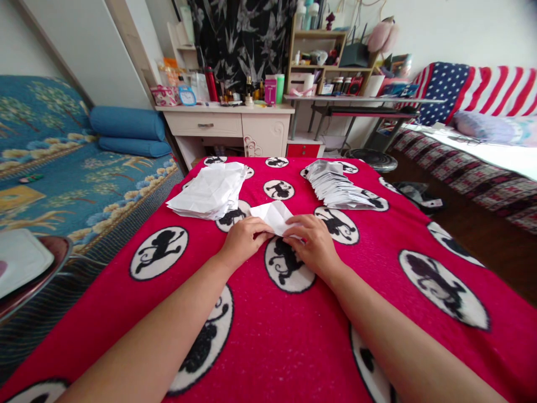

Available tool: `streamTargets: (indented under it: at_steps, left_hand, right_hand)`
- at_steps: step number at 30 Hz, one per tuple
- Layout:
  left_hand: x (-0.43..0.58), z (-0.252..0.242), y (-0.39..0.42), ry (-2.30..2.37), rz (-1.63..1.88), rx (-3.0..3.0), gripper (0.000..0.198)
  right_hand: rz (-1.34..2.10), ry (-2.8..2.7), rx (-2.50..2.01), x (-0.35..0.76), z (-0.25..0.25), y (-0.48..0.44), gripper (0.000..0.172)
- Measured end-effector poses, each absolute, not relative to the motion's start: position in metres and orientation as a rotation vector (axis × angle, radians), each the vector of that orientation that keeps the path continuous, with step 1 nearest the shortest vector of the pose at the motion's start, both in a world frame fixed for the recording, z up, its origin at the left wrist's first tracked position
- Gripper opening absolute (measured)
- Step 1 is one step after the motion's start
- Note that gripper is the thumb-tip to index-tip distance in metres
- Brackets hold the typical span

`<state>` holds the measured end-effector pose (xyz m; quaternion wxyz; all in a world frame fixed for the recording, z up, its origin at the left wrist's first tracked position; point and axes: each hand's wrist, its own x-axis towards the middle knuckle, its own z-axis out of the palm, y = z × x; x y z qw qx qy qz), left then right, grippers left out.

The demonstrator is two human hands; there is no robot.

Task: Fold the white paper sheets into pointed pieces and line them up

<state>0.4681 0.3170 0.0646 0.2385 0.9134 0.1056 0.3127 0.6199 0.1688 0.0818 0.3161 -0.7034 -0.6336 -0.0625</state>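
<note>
Between my two hands a small sheet of white paper (273,215) lies on the red cloth, creased and partly folded along its near edge. My left hand (246,239) pinches its near left corner between thumb and fingers. On the near right side, my right hand (311,244) has its fingers closed on the paper's edge, covering that corner. Beyond my left hand rests a stack of creased white paper sheets (210,191). Farther right is a fanned row of folded white papers (335,186).
The red cloth (268,347) with monkey ovals covers the table. Behind it stand a white dresser (205,124) with bottles and a desk with shelves (327,67). A blue sofa (84,184) is at left, a bed (482,145) at right. A round tray (59,252) sits at the left edge.
</note>
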Motion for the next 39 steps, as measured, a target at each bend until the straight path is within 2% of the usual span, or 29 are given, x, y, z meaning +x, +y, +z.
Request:
streamTargets:
  at_steps: [6, 11, 16, 19, 22, 25, 31, 33, 36, 39]
  left_hand:
    - [0.47, 0.063, 0.32, 0.549, 0.868, 2.485, 0.007]
    - [0.473, 0.064, 0.317, 0.759, 0.85, 2.467, 0.019]
    - [0.473, 0.068, 0.31, 0.978, 0.852, 2.533, 0.039]
    - [0.472, 0.07, 0.31, 1.027, 0.841, 2.528, 0.054]
    - [0.471, 0.068, 0.314, 0.993, 0.808, 2.495, 0.06]
    - [0.471, 0.063, 0.32, 0.917, 0.812, 2.377, 0.059]
    - [0.478, 0.058, 0.324, 0.623, 0.923, 1.699, 0.057]
    - [0.477, 0.062, 0.325, 0.596, 0.911, 1.538, 0.056]
    - [0.471, 0.069, 0.329, 0.574, 0.796, 1.473, 0.055]
    - [0.464, 0.073, 0.335, 0.511, 0.553, 1.584, 0.052]
  right_hand:
    - [-0.07, -1.536, -1.973, 0.617, 0.078, 0.175, 0.025]
    - [-0.174, -1.346, -2.141, 0.618, 0.071, 0.181, 0.012]
    - [-0.217, -1.292, -2.255, 0.619, 0.071, 0.184, 0.042]
    - [-0.082, -1.232, -2.261, 0.619, 0.075, 0.183, 0.05]
    - [0.029, -1.153, -2.256, 0.617, 0.078, 0.182, 0.051]
    - [0.133, -1.08, -2.087, 0.61, 0.08, 0.182, 0.057]
    - [0.668, -0.75, -1.566, 0.586, 0.083, 0.183, 0.08]
    - [0.683, -0.766, -1.548, 0.584, 0.085, 0.183, 0.074]
    - [0.509, -0.763, -1.553, 0.593, 0.086, 0.182, 0.058]
    - [0.45, -0.707, -1.498, 0.607, 0.085, 0.18, 0.054]
